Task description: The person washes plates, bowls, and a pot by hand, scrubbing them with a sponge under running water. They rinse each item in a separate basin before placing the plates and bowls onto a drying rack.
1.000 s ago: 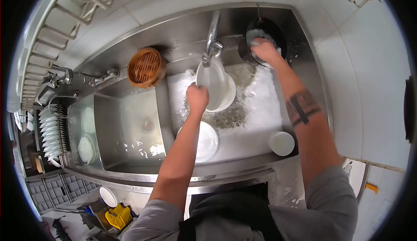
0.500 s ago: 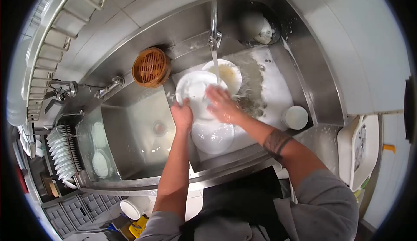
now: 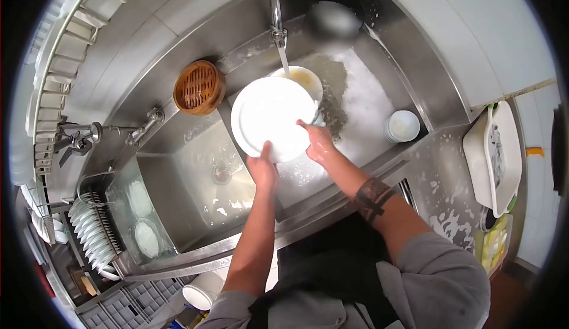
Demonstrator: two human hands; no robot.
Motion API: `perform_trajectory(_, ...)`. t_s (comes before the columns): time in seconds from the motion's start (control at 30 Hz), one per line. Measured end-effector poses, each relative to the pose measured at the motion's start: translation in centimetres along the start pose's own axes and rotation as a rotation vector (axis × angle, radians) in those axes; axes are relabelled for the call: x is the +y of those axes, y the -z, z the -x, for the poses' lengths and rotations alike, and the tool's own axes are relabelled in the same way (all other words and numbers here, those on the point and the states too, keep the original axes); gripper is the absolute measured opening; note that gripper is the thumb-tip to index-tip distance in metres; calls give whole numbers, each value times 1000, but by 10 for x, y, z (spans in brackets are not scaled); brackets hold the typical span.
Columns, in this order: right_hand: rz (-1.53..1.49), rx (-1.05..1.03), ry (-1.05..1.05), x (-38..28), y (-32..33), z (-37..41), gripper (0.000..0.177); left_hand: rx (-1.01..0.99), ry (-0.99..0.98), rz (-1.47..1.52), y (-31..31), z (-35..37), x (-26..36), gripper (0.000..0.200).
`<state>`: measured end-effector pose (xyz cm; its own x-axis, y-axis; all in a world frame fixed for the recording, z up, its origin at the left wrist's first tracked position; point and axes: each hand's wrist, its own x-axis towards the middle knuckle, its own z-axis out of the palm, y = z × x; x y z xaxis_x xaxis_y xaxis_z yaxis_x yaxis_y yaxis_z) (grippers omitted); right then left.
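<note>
A large white plate (image 3: 269, 118) is held over the sink between my hands. My left hand (image 3: 262, 169) grips its lower edge with the thumb on top. My right hand (image 3: 318, 141) holds the lower right edge, thumb over the rim. Just behind it, a second plate (image 3: 308, 80) with yellowish residue lies partly hidden. Water runs from the faucet (image 3: 277, 18) onto that area. White foam (image 3: 364, 95) and greyish water fill the right basin.
A round bamboo steamer (image 3: 200, 88) sits on the ledge at the back left. White bowls (image 3: 403, 126) stand at the right basin's corner. A dark pan is at the back right. Racked plates (image 3: 93, 228) are at left, a white tub (image 3: 489, 157) at right.
The large plate has come up toward the camera, and my right hand has moved from its surface to its edge. The view has shifted slightly.
</note>
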<state>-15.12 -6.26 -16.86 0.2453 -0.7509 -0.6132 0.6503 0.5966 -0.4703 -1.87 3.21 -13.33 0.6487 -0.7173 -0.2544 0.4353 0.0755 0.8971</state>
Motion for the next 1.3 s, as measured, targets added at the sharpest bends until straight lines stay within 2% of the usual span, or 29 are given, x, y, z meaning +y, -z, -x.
perform_trajectory(0.03,-1,-124,-151,-30,3,21,54,-64,75,-30,12,6,5,57)
perform_trajectory(0.07,5,-119,-148,-54,10,25,54,-129,146,-57,25,3,14,64)
perform_trajectory(0.1,312,-246,-74,-78,16,20,55,-178,423,45,19,-3,54,58)
perform_trajectory(0.13,619,-367,-11,-91,17,16,56,-268,475,34,13,-13,76,48)
perform_trajectory(0.2,494,-353,51,-94,7,4,61,-418,360,-367,7,-38,64,44)
perform_trajectory(0.27,1042,93,711,-92,-4,-23,68,-419,452,-597,-27,-23,81,54)
perform_trajectory(0.3,1412,157,827,-104,-32,8,64,-444,408,-413,-33,-13,72,57)
perform_trajectory(0.33,1407,167,809,-84,-32,2,64,-463,372,-234,-35,-4,64,61)
perform_trajectory(0.4,1371,-93,1098,-58,-29,-24,60,-515,288,-289,-43,-10,44,68)
perform_trajectory(0.43,1365,-90,1101,-59,-28,-16,60,-499,226,-349,-53,-11,43,70)
perform_trajectory(0.5,1269,-597,830,-57,-26,2,47,-467,101,-359,-63,-14,48,74)
perform_trajectory(0.53,1261,-595,834,-70,-23,-10,47,-470,98,-366,-68,-12,55,74)
perform_trajectory(0.6,1561,-150,1138,-98,-10,-33,39,-432,252,-286,-73,-1,66,72)
perform_trajectory(0.63,1212,-256,991,-93,-13,-40,37,-423,146,-504,-71,-4,57,71)
perform_trajectory(0.67,1202,-264,998,-82,-18,-41,37,-420,135,-509,-75,-5,56,71)
perform_trajectory(0.73,1059,-625,989,-64,-28,-27,39,-365,161,-384,-86,-2,55,72)
perform_trajectory(0.77,927,-565,1007,-69,-28,-29,26,-332,196,-384,-87,2,57,71)
perform_trajectory(0.8,911,-570,1002,-74,-28,-33,26,-323,192,-398,-88,7,55,71)
perform_trajectory(0.87,836,-118,877,-90,-34,-46,8,-281,32,-486,-96,13,47,69)
perform_trajectory(0.9,507,-263,643,-75,-46,-37,6,-271,-7,-510,-103,12,47,66)
perform_trajectory(0.93,505,-275,643,-72,-46,-20,6,-264,-16,-510,-106,7,48,66)
perform_trajectory(0.97,661,-475,822,-73,-46,1,4,-198,51,-357,-103,1,50,63)
perform_trajectory(1.0,811,-677,999,-77,-48,11,10,-132,117,-206,-102,-3,52,61)
perform_trajectory(1.1,1007,-581,1120,-99,-11,-37,14,-81,77,-218,-107,-1,67,58)
perform_trajectory(1.13,1183,-354,1041,-111,-7,-56,10,-59,104,-234,-106,2,67,57)
perform_trajectory(1.17,845,-424,676,-104,-14,-70,14,-109,104,-284,-106,5,57,43)
perform_trajectory(1.23,504,-467,324,-82,-43,-76,19,-95,45,-327,-123,-4,41,36)
perform_trajectory(1.27,336,-513,219,-61,-55,-61,28,-71,-4,-371,-128,-7,33,31)
perform_trajectory(1.3,919,-725,534,-81,-52,-40,40,-71,-79,-352,-128,-16,30,32)
